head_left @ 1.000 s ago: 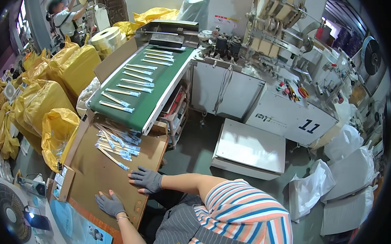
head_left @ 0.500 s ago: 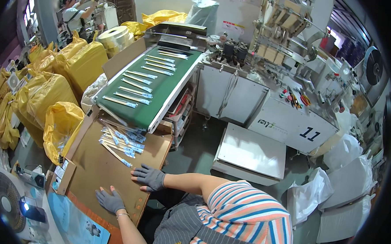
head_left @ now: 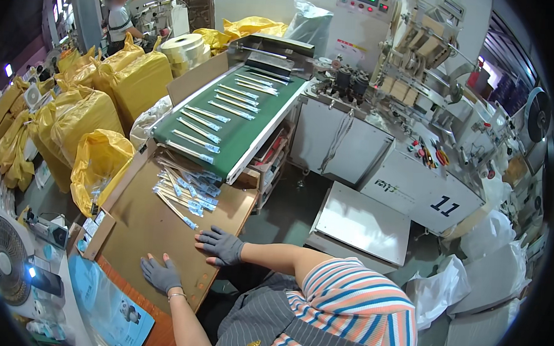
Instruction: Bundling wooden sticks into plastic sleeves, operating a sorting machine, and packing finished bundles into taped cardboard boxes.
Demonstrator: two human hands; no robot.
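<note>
While the left hand (head_left: 161,275) and right hand (head_left: 220,245) are resting flat and empty, loosely spread on the bench (head_left: 136,228), wrapped sticks (head_left: 184,193) are lying piled at eleven o'clock from the right hand, looking light, stiff, slippery-sleeved, probably favouring a mid-length pinch.

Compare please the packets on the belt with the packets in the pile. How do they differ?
The belt packets lie mostly spaced out; the pile packets overlap and partly hide one another.
The belt packets share a similar slant; the pile packets point at more varied angles.
The belt packets rest on the green belt, the pile packets on the brown table.
Both show pale sticks with a light blue end.
</note>
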